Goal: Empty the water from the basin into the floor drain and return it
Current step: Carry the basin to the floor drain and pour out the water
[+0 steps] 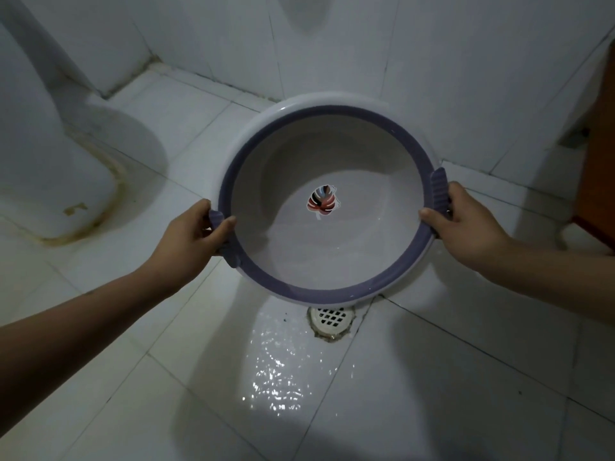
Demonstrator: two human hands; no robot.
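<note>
A round white basin (pixel 332 247) with a purple rim and a leaf picture on its bottom is held above the floor, tilted toward me. Some water lies against its near inner wall. My left hand (pixel 191 234) grips the purple handle on the left side. My right hand (pixel 466 224) grips the ribbed purple handle on the right. Just below the basin's near rim is the round white floor drain (pixel 332 319), partly hidden by the rim. A wet, glistening patch of water (pixel 276 367) spreads over the tile left of and below the drain.
The base of a white toilet (pixel 56 181) with stained edges stands at the left. White tiled walls (pixel 332 44) meet the floor behind the basin. A brown wooden door or cabinet edge (pixel 595 168) is at the right.
</note>
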